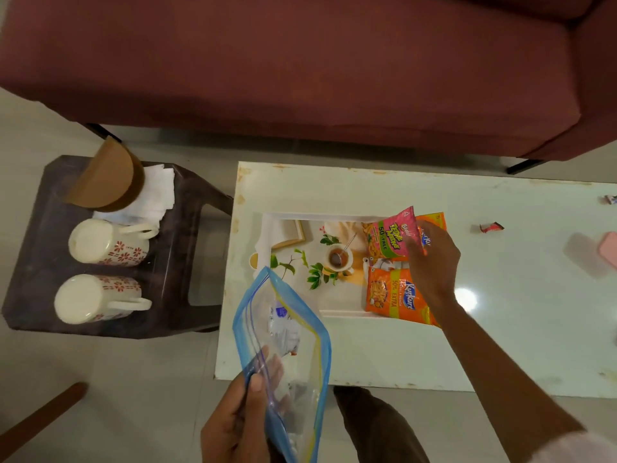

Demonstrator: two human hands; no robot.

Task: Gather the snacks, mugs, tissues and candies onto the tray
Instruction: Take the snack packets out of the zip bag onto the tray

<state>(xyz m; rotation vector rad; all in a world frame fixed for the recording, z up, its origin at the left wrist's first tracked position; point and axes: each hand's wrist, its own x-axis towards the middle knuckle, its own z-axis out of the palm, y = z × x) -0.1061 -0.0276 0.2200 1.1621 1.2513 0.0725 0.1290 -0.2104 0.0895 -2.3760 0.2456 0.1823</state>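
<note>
Mugs (107, 243) on stool (187, 202), not yet gathered. Left hand (233, 426) pinches zip bag (287, 329). Pink packet (394, 235) on right part of tray (290, 217), long axis slanted, top pointing away from person. Right hand (434, 262) over its edge, grip unclear. Advice: lay flat, leave room for mugs.

A maroon sofa (300, 61) stands behind the white table (500, 345) and dark stool (173, 248).

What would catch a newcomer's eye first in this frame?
Bright snack packets on the right of the printed tray, the right hand touching the pink packet. Then the clear zip bag held by the left hand in front, and two white mugs on the stool, left.
</note>
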